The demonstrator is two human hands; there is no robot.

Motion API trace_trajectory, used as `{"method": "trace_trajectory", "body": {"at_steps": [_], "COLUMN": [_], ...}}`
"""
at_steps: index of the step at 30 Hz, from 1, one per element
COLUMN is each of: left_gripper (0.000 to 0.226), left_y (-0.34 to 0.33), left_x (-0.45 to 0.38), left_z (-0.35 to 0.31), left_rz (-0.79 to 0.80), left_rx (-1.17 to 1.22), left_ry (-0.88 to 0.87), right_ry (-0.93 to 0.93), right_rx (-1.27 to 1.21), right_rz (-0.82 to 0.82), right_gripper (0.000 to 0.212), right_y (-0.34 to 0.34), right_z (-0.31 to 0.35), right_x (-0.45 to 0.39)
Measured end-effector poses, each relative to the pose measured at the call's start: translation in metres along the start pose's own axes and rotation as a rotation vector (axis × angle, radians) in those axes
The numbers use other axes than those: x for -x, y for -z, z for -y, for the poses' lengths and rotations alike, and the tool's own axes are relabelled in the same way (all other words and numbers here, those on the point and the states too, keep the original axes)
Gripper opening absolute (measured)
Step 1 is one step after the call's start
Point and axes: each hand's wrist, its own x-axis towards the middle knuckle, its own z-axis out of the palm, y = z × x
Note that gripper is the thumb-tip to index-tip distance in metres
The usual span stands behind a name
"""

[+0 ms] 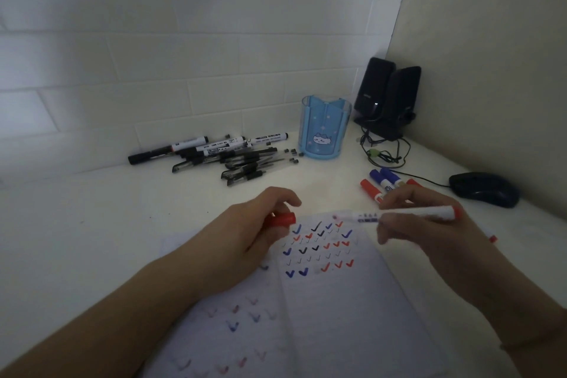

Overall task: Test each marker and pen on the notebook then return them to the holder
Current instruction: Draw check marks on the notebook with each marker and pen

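Over notebook [322, 301], uncapped red-tipped marker [408, 213], R hand [429, 218]

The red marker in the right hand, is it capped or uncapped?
Uncapped: the left hand grips its red cap, and the red marker shows a bare tip.

We see a translucent blue plastic pen holder [325, 129], glossy, beside matt black plastic speakers [388, 95]. Our notebook [322, 301] is ruled white paper, matt. The red marker [405, 214] has a smooth white plastic barrel; its cap [283, 219] is smooth red plastic. The desk [92, 224] looks smooth, white, matt.
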Motion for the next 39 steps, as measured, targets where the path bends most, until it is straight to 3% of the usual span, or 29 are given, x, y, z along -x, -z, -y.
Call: {"method": "trace_trajectory", "body": {"at_steps": [2, 6, 17, 25, 28, 32, 39], "left_gripper": [0.039, 0.032, 0.023, 0.015, 0.009, 0.006, 0.012], "left_y": [-0.001, -0.002, -0.002, -0.007, -0.009, -0.010, -0.010], "left_x": [-0.001, -0.002, -0.003, 0.000, 0.001, 0.002, 0.002], "left_z": [0.001, 0.001, 0.004, -0.003, -0.004, -0.007, -0.013], "left_rz": [-0.025, -0.041, -0.084, -0.048, -0.069, -0.104, -0.130], "left_rx": [0.043, 0.135, 0.063, 0.126, 0.220, 0.351, 0.513], "left_ry": [0.001, 0.049, 0.006, -0.091, -0.067, -0.040, -0.028], "right_ry": [0.024, 0.044, 0.041, 0.051, 0.066, 0.098, 0.136], "right_rx": [0.000, 0.053, -0.052, -0.062, -0.071, -0.022, -0.041], "right_rz": [0.069, 0.169, 0.116, 0.196, 0.189, 0.215, 0.225], "right_gripper": [0.019, 0.019, 0.022, 0.023, 0.018, 0.033, 0.031], "right_y": [0.000, -0.006, -0.006, -0.014, -0.015, -0.015, -0.017], "right_z": [-0.001, -0.003, -0.002, 0.001, 0.000, -0.002, 0.001], "right_x": [0.002, 0.003, 0.003, 0.008, 0.007, 0.008, 0.009]}}
